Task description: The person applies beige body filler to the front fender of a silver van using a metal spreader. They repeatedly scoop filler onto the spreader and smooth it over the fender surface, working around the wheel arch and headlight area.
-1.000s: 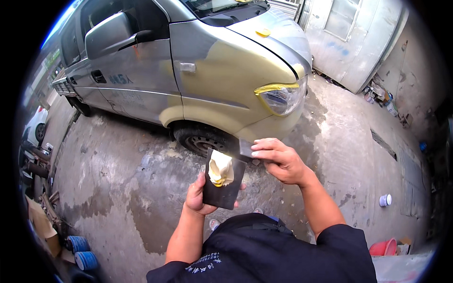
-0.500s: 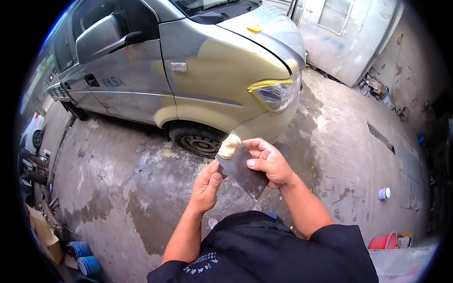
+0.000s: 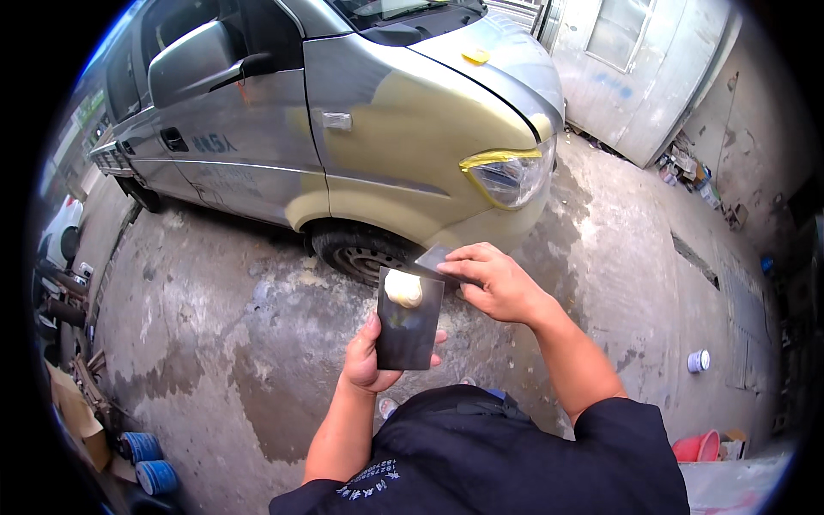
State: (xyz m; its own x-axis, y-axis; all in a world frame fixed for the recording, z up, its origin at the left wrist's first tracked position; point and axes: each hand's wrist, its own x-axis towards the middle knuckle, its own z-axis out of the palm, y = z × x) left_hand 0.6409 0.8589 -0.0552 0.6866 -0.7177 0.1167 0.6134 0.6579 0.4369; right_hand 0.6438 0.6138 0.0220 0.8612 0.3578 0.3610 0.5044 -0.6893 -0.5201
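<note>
The left hand (image 3: 371, 356) grips a dark board (image 3: 409, 319) upright; the right hand (image 3: 493, 279) pinches a spreader (image 3: 432, 261) at its putty-topped (image 3: 402, 288) upper edge.

My left hand (image 3: 369, 356) sits just below the middle of the frame, palm turned up toward me, fingers wrapped behind and thumb at the front edge of what it grips. Its bare forearm runs down to the lower edge. My right hand (image 3: 493, 283) hovers just above and right, knuckles up, fingers curled in a pinch, forearm angling down to lower right.
</note>
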